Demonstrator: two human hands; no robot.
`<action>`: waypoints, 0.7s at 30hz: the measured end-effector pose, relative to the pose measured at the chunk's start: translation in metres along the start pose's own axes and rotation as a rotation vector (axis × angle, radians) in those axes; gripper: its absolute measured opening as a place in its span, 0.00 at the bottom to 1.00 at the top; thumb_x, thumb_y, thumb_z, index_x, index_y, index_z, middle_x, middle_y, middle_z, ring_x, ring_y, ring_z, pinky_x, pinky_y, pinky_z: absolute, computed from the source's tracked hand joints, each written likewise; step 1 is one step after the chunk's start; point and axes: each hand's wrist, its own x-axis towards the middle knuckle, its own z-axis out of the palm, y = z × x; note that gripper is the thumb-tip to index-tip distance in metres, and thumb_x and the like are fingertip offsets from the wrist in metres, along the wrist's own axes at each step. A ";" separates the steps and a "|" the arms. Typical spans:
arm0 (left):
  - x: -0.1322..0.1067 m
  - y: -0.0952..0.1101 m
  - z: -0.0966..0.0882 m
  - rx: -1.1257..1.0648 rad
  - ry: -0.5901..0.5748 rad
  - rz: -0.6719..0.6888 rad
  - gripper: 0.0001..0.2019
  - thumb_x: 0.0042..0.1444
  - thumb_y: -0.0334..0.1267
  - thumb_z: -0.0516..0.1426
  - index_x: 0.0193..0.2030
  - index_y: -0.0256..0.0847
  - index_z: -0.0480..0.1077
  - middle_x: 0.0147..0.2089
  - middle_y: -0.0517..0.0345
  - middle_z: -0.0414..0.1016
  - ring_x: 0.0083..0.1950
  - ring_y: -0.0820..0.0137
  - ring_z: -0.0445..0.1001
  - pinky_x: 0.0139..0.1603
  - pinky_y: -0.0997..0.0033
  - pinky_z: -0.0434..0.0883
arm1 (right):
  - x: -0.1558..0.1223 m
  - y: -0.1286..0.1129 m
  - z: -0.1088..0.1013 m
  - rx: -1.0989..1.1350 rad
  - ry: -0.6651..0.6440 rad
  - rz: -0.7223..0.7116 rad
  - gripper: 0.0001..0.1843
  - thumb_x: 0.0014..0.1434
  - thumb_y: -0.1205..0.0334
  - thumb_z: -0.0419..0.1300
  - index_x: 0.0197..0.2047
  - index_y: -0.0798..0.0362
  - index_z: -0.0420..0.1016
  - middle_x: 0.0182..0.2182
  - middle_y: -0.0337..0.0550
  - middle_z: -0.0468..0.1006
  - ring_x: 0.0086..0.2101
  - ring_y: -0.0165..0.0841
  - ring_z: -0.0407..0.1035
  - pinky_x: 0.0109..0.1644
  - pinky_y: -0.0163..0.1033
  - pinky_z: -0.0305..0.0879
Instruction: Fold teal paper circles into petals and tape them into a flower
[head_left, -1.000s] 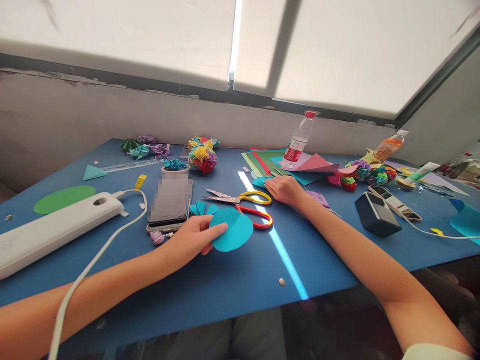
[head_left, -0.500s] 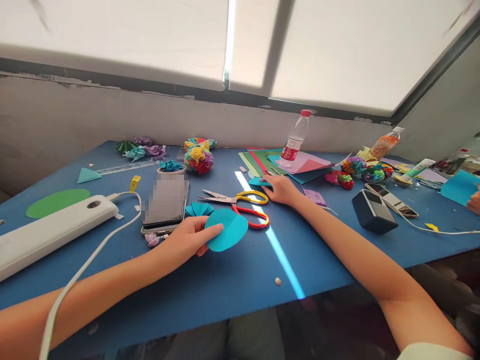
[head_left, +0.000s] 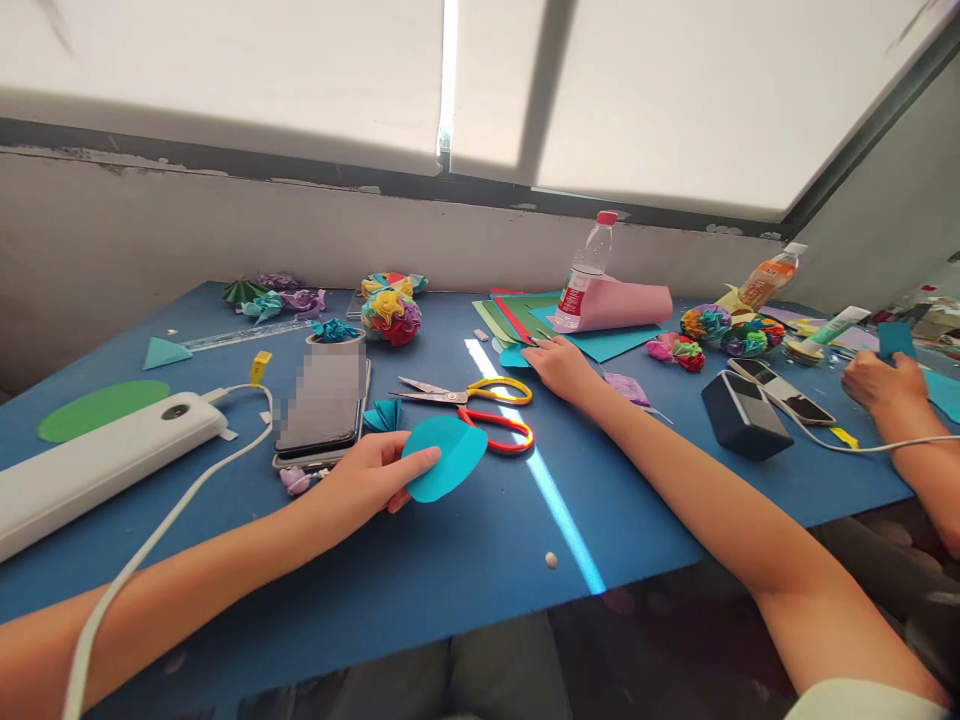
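My left hand (head_left: 367,475) pinches a teal paper circle (head_left: 442,458) by its left edge, holding it just above the blue table (head_left: 465,560). My right hand (head_left: 561,366) reaches far forward, its fingers resting on the edge of a stack of coloured paper sheets (head_left: 525,322), touching a teal sheet. A pink sheet (head_left: 626,304) curls up on that stack beside a clear water bottle (head_left: 586,270). Scissors with yellow and red handles (head_left: 487,405) lie between my two hands.
A phone (head_left: 319,400), a white power bank (head_left: 97,460) with its cable, a green paper oval (head_left: 94,408) and a ruler lie at left. Paper flower balls (head_left: 390,310) sit at the back. A black box (head_left: 742,415) and another person's hand (head_left: 881,380) are at right.
The pink sheet has curled upward on the stack. Another person's hand has come in at the right edge. My left hand still holds the teal circle; my right hand stays at the stack.
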 end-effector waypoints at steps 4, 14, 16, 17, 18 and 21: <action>0.000 0.000 0.000 0.010 0.001 0.003 0.22 0.47 0.59 0.55 0.24 0.40 0.62 0.14 0.67 0.56 0.18 0.75 0.56 0.18 0.78 0.52 | 0.000 -0.005 -0.002 0.002 -0.003 -0.003 0.16 0.62 0.71 0.47 0.48 0.57 0.73 0.43 0.53 0.77 0.44 0.39 0.69 0.47 0.40 0.56; 0.000 0.000 -0.001 0.007 -0.009 0.007 0.20 0.50 0.56 0.55 0.23 0.40 0.61 0.15 0.67 0.57 0.19 0.76 0.57 0.18 0.78 0.53 | 0.000 -0.004 -0.001 0.007 0.002 0.063 0.17 0.59 0.75 0.47 0.45 0.60 0.74 0.44 0.57 0.76 0.49 0.41 0.66 0.51 0.43 0.53; 0.000 0.000 -0.001 0.011 -0.014 0.003 0.20 0.50 0.57 0.54 0.24 0.40 0.62 0.15 0.67 0.57 0.19 0.76 0.58 0.18 0.78 0.53 | 0.000 -0.005 -0.001 0.024 -0.003 0.045 0.17 0.60 0.73 0.47 0.47 0.59 0.74 0.45 0.56 0.76 0.49 0.40 0.67 0.50 0.41 0.54; 0.000 0.000 -0.001 0.012 -0.017 0.002 0.20 0.50 0.57 0.54 0.24 0.40 0.62 0.15 0.67 0.57 0.19 0.76 0.58 0.18 0.78 0.53 | 0.000 -0.006 -0.002 0.034 -0.005 0.030 0.18 0.61 0.72 0.47 0.49 0.57 0.73 0.46 0.54 0.76 0.48 0.39 0.67 0.50 0.40 0.54; 0.000 0.000 -0.001 0.015 -0.018 0.003 0.20 0.50 0.57 0.54 0.24 0.39 0.62 0.15 0.67 0.57 0.19 0.76 0.58 0.18 0.78 0.53 | 0.000 -0.007 -0.003 0.044 -0.005 0.015 0.18 0.62 0.71 0.47 0.50 0.56 0.72 0.46 0.51 0.76 0.48 0.37 0.67 0.50 0.39 0.54; 0.000 -0.001 -0.001 0.027 -0.012 0.008 0.20 0.50 0.56 0.54 0.24 0.39 0.61 0.15 0.67 0.57 0.19 0.76 0.57 0.18 0.78 0.53 | 0.001 -0.009 -0.002 0.062 -0.006 -0.004 0.19 0.63 0.70 0.46 0.52 0.53 0.71 0.48 0.48 0.75 0.49 0.36 0.67 0.51 0.38 0.54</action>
